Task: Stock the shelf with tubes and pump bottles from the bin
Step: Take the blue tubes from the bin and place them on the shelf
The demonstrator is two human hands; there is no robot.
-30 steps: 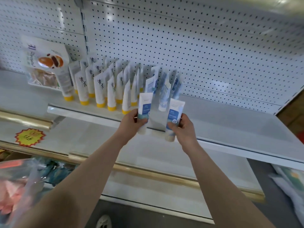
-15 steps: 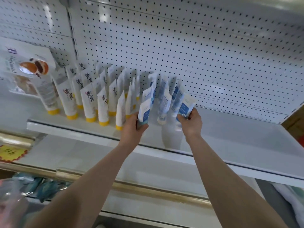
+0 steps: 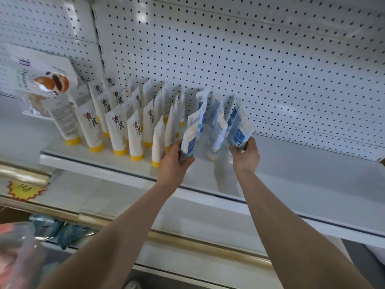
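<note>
My left hand [image 3: 174,161] grips a white and blue tube [image 3: 189,140] by its lower end, cap down, just over the white shelf [image 3: 302,176]. My right hand [image 3: 245,155] holds a second blue and white tube [image 3: 239,130] the same way, to the right of the standing blue tubes [image 3: 216,126]. Several white tubes with yellow caps [image 3: 118,130] stand in rows on the shelf's left part. Both held tubes lean back toward the pegboard. The bin is out of view.
A white pegboard wall [image 3: 250,59] backs the shelf. A boxed snack pack [image 3: 41,80] leans at the far left. Lower shelves with gold rails [image 3: 187,245] lie below, carrying a yellow price tag [image 3: 23,190] and teal packets [image 3: 66,232]. The shelf's right half is bare.
Both hands have gone up and forward from in front of the shelf edge onto the shelf, carrying their tubes in beside the standing blue tubes.
</note>
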